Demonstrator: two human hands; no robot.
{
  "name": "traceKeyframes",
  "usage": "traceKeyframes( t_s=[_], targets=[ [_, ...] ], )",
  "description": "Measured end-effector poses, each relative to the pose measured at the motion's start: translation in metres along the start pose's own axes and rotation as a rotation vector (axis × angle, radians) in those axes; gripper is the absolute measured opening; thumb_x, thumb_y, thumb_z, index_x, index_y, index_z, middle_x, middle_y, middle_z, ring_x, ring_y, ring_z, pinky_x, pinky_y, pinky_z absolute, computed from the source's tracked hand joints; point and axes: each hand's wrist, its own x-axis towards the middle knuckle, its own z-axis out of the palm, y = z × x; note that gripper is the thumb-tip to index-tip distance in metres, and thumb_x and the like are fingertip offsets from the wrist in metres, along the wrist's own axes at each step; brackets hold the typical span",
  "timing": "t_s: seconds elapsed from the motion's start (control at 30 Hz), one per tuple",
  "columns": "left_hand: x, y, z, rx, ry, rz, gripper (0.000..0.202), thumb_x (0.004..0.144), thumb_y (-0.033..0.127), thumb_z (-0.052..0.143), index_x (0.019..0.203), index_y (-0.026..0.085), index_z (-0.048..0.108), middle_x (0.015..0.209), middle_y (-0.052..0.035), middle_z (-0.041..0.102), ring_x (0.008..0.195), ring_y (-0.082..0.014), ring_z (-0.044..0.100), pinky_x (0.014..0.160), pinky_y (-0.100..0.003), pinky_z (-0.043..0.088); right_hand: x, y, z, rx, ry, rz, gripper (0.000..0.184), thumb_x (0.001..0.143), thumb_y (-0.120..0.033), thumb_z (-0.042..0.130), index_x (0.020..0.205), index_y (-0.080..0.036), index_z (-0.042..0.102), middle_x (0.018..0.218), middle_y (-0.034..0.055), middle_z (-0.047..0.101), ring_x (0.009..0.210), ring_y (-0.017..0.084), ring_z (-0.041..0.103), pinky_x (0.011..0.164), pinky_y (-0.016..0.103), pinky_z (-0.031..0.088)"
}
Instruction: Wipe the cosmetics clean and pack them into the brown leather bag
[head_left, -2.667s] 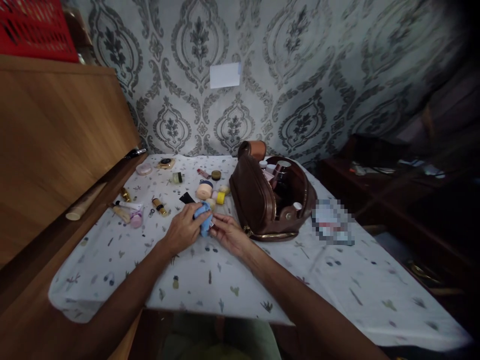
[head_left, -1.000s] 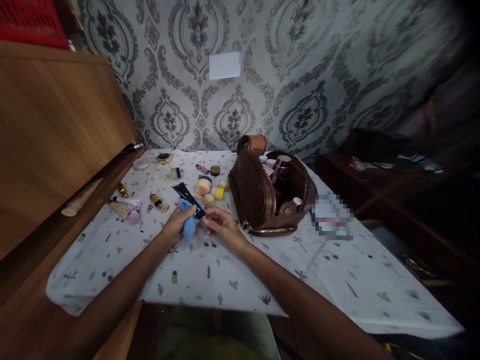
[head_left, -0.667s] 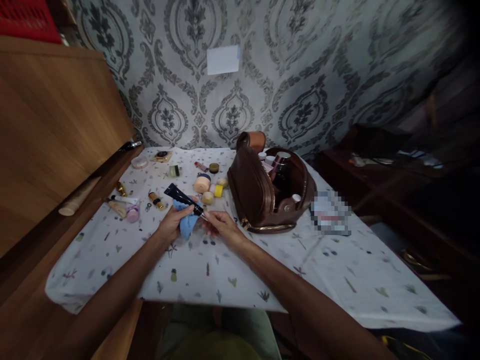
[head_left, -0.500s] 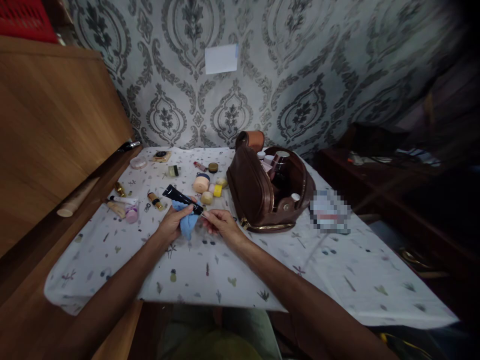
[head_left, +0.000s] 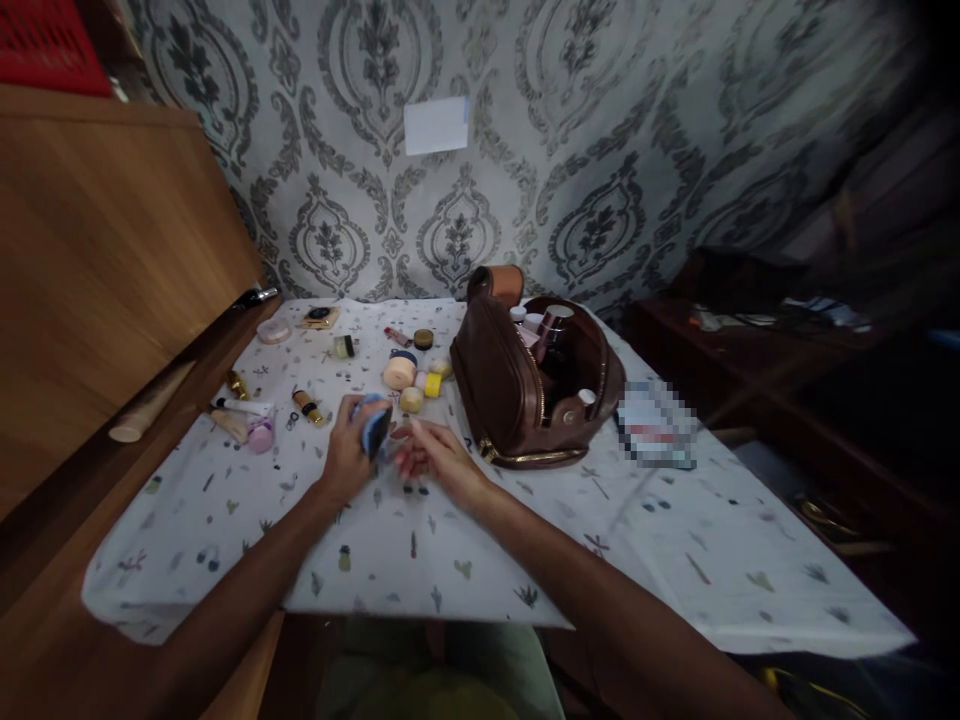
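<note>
My left hand [head_left: 349, 452] is closed around a black squeeze tube [head_left: 382, 430], with a blue cloth [head_left: 369, 424] bunched between palm and tube. The tube is turned partly away and slightly blurred, so its ends are hard to make out. Just to its right, my right hand [head_left: 442, 462] hovers with fingers loosely curled and apart, a little smeared, and nothing shows in it. Behind the hands sit a peach jar with a dark lid [head_left: 400, 370], a small yellow-capped container [head_left: 433, 385] and a small cream-yellow jar [head_left: 411, 400].
An unzipped brown leather bag [head_left: 502, 390] holding several cosmetics stands right of my hands. To the left lie a gold-and-black tube [head_left: 307, 408], a purple-capped tube [head_left: 260, 432] and a clear round case [head_left: 274, 330]. A wooden cabinet [head_left: 112, 270] borders the table's left side.
My left hand has turned the black tube and cloth from lying slantwise to a more upright, end-on pose. My right fingers have come off the tube's end and spread apart.
</note>
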Motion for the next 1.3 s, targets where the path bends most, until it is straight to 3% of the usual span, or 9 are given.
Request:
traceKeyframes(
  t_s=[0.1,0.2,0.3,0.47,0.6,0.67,0.83,1.0,1.3],
  targets=[
    [-0.006,-0.005,0.0,0.097,-0.098,0.071,0.041,0.071,0.017,0.068,0.111,0.028,0.072,0.114,-0.0081,0.058,0.111,-0.0284,0.055,0.094,-0.037,0.046,-0.002,-0.002,0.004,0.183,-0.09,0.063,0.059,0.072,-0.071,0.069,0.1,-0.02,0.057,0.068,-0.0008,0.066,0.056,0.016,0.064,0.053,0.028,0.05],
    [-0.007,-0.009,0.0,0.199,-0.192,0.185,0.046,0.074,0.015,0.063,0.117,0.026,0.069,0.119,-0.0094,0.055,0.115,-0.0291,0.053,0.096,-0.038,0.046,-0.002,-0.002,0.002,0.24,-0.056,0.065,0.063,0.063,-0.05,0.085,0.111,-0.024,0.054,0.07,-0.0036,0.067,0.055,0.016,0.065,0.054,0.028,0.052],
    [-0.001,-0.008,-0.003,0.215,-0.135,0.227,0.047,0.079,0.016,0.056,0.125,0.022,0.064,0.119,-0.0106,0.053,0.115,-0.0279,0.054,0.099,-0.04,0.045,-0.001,-0.002,-0.003,0.236,0.004,0.071,0.064,0.062,-0.038,0.088,0.114,-0.023,0.053,0.069,-0.0029,0.069,0.053,0.013,0.063,0.052,0.023,0.05],
    [0.011,0.0,-0.01,-0.104,0.11,-0.088,0.043,0.086,0.032,0.063,0.127,0.023,0.059,0.124,-0.0089,0.059,0.12,-0.0258,0.053,0.107,-0.037,0.04,-0.002,-0.003,-0.004,0.189,0.002,0.036,0.059,0.069,-0.037,0.083,0.118,-0.023,0.053,0.07,-0.0023,0.07,0.05,0.01,0.06,0.047,0.019,0.045],
    [0.012,0.007,-0.006,-0.641,-0.08,-0.523,0.052,0.072,0.052,0.077,0.114,0.023,0.066,0.096,-0.0058,0.069,0.089,-0.0229,0.066,0.077,-0.032,0.054,-0.004,-0.004,-0.001,0.143,-0.123,0.111,0.055,0.072,-0.045,0.08,0.115,-0.021,0.056,0.066,-0.0025,0.069,0.044,0.011,0.057,0.039,0.019,0.04],
    [0.011,0.007,-0.003,-0.762,-0.177,-0.63,0.055,0.061,0.053,0.084,0.101,0.019,0.069,0.081,-0.0043,0.069,0.07,-0.0199,0.066,0.063,-0.03,0.054,-0.004,-0.004,0.0,0.125,-0.152,0.134,0.052,0.07,-0.048,0.08,0.107,-0.02,0.057,0.065,-0.0024,0.068,0.042,0.01,0.056,0.036,0.018,0.037],
    [0.012,-0.001,0.001,-0.683,-0.042,-0.634,0.05,0.049,0.051,0.09,0.076,0.016,0.067,0.063,0.0008,0.065,0.056,-0.0133,0.06,0.055,-0.025,0.051,-0.004,-0.005,0.0,0.1,-0.11,0.122,0.055,0.061,-0.048,0.086,0.095,-0.02,0.053,0.065,-0.0016,0.069,0.043,0.009,0.057,0.036,0.016,0.035],
    [0.012,-0.01,0.002,-0.578,0.033,-0.607,0.043,0.054,0.046,0.089,0.06,0.016,0.06,0.046,0.0059,0.053,0.041,-0.0067,0.045,0.041,-0.018,0.038,0.0,0.001,0.0,-0.009,-0.044,-0.004,0.051,0.063,-0.048,0.083,0.092,-0.021,0.051,0.066,-0.0053,0.066,0.042,0.008,0.055,0.036,0.017,0.035],
    [0.011,-0.004,0.004,-0.498,0.06,-0.639,0.053,0.071,0.071,0.068,0.071,0.018,0.061,0.051,0.0045,0.055,0.038,-0.0083,0.047,0.036,-0.019,0.038,0.003,0.013,-0.006,-0.432,0.146,-0.262,0.033,0.074,-0.034,0.074,0.101,-0.023,0.058,0.071,-0.0044,0.06,0.057,0.012,0.052,0.054,0.025,0.044]
  ],
)
